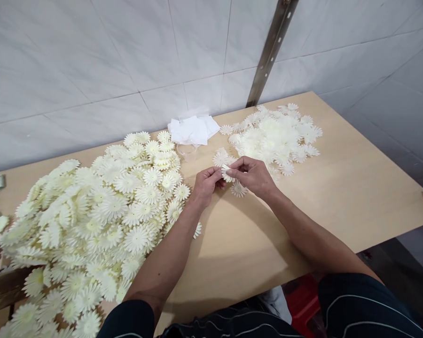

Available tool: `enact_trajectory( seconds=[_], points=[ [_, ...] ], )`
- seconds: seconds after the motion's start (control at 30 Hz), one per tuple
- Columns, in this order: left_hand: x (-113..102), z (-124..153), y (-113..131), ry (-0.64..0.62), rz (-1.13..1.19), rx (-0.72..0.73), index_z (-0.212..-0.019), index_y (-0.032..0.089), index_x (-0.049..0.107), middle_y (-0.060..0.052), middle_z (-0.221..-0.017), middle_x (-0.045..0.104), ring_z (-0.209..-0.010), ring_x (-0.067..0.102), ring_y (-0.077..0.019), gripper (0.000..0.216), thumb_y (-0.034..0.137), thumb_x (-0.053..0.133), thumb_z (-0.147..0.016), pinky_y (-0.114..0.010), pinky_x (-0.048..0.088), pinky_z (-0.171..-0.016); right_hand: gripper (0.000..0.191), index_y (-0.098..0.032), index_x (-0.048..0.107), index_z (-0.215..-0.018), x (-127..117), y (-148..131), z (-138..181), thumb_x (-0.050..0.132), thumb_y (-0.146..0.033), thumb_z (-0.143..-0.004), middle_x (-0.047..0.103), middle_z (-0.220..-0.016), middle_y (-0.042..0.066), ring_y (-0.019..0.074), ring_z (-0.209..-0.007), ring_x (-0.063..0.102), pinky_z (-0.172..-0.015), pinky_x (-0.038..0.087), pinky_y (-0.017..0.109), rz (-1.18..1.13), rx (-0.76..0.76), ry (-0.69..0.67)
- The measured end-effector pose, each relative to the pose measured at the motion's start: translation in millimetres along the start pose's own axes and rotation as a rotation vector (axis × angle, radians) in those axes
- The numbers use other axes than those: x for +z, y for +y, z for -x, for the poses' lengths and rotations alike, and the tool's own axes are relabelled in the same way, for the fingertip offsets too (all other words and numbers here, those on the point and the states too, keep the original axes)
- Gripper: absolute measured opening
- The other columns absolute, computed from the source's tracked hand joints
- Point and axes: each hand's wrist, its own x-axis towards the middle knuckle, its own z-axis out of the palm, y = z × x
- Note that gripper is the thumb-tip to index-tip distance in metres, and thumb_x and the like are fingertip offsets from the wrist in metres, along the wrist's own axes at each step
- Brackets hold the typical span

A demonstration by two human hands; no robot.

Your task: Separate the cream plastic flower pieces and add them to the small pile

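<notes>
Left hand [205,185] and right hand [254,177] are held close together above the table [229,263], and a small white flower piece [227,175] is pinched between their fingertips: its near edge is gripped by the left thumb and fingers, its other side by the right thumb and forefinger. Just below the hands, a loose flower [238,189] is seen lying on the tabletop. To the left of the hands, much of the surface is covered by a large heap of cream-white flowers [105,211], layered over one another. Beyond the right hand, a smaller pile of paler flowers [273,134] is spread. Straight beyond the left hand, some white sheets [193,130] are laid near the tiled wall [197,51], against which a perforated metal upright [270,54] is set.
</notes>
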Motion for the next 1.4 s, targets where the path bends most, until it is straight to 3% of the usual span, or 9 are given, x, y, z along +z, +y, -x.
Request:
enact_trajectory(
  seconds=[0.17, 0.33, 0.47, 0.7, 0.93, 1.1, 1.27, 1.4],
  points=[
    [2.2, 0.9, 2.2, -0.034, 0.055, -0.056, -0.075, 0.016, 0.075, -0.001, -0.064, 0.064, -0.054, 0.058, -0.0115, 0.05, 0.054, 0.102, -0.057, -0.024, 0.045, -0.051, 0.044, -0.022, 0.075, -0.084, -2.9, 0.2, 5.3, 0.083, -0.066, -0.084, 0.074, -0.078, 0.004, 0.0195, -0.071, 0.064, -0.065, 0.054, 0.034, 0.033, -0.021, 0.044],
    [1.8, -0.4, 3.5, 0.005, 0.041, -0.051, -0.075, 0.017, 0.072, -0.001, -0.062, 0.062, -0.054, 0.056, -0.0117, 0.042, 0.05, 0.097, -0.066, -0.025, 0.044, -0.052, 0.049, -0.024, 0.081, -0.098, -3.0, 5.5, 8.3, 0.087, -0.07, -0.081, 0.079, -0.101, 0.008, 0.0195, -0.074, 0.066, -0.074, 0.059, 0.038, 0.175, -0.179, 0.091],
    [3.4, 0.8, 2.1, 0.013, 0.024, -0.066, -0.076, 0.017, 0.071, -0.001, -0.064, 0.063, -0.055, 0.057, -0.0123, 0.039, 0.048, 0.095, -0.07, -0.026, 0.045, -0.054, 0.05, -0.024, 0.079, -0.09, -4.6, 8.0, 7.5, 0.089, -0.071, -0.078, 0.077, -0.086, 0.006, 0.0202, -0.074, 0.066, -0.075, 0.058, 0.038, 0.15, -0.14, 0.035],
    [5.3, 2.6, -1.8, -0.031, -0.022, -0.047, -0.074, 0.017, 0.073, -0.002, -0.062, 0.065, -0.054, 0.058, -0.013, 0.04, 0.05, 0.096, -0.069, -0.026, 0.045, -0.053, 0.046, -0.022, 0.074, -0.08, -11.0, 6.7, 9.0, 0.088, -0.066, -0.078, 0.069, -0.068, 0.001, 0.0179, -0.064, 0.059, -0.061, 0.05, 0.032, 0.023, 0.008, -0.03],
    [5.3, 1.1, -3.5, -0.032, -0.094, -0.047, -0.07, 0.018, 0.069, -0.002, -0.057, 0.063, -0.049, 0.056, -0.012, 0.048, 0.058, 0.095, -0.073, -0.026, 0.044, -0.051, 0.04, -0.021, 0.074, -0.077, -12.0, 9.8, 8.6, 0.071, -0.058, -0.092, 0.07, -0.072, 0.002, 0.0173, -0.067, 0.057, -0.065, 0.045, 0.031, 0.16, -0.084, 0.046],
    [3.2, 0.4, -7.4, -0.043, -0.141, -0.011, -0.072, 0.018, 0.069, -0.002, -0.059, 0.065, -0.049, 0.057, -0.0109, 0.05, 0.061, 0.095, -0.073, -0.024, 0.042, -0.05, 0.05, -0.021, 0.066, -0.071, -13.5, 9.4, 9.3, 0.069, -0.066, -0.094, 0.058, -0.063, 0.0, 0.0156, -0.063, 0.048, -0.058, 0.038, 0.03, 0.156, -0.08, 0.151],
    [3.0, 0.7, -7.6, -0.016, -0.202, 0.016, -0.073, 0.017, 0.071, -0.001, -0.056, 0.064, -0.047, 0.057, -0.0107, 0.05, 0.061, 0.094, -0.071, -0.023, 0.041, -0.048, 0.068, -0.023, 0.052, -0.061, -21.1, 3.9, 5.3, 0.083, -0.08, -0.081, 0.044, -0.058, -0.003, 0.0118, -0.055, 0.038, -0.047, 0.03, 0.028, -0.18, 0.094, 0.183],
    [5.1, 1.7, -2.1, 0.01, -0.166, 0.011, -0.071, 0.017, 0.071, -0.001, -0.057, 0.064, -0.049, 0.057, -0.0107, 0.047, 0.058, 0.093, -0.071, -0.023, 0.043, -0.05, 0.069, -0.022, 0.052, -0.065, -29.6, -7.8, 1.2, 0.105, -0.066, -0.063, 0.045, -0.065, -0.004, 0.0081, -0.055, 0.036, -0.041, 0.027, 0.022, -0.569, 0.252, 0.106]
  ],
)
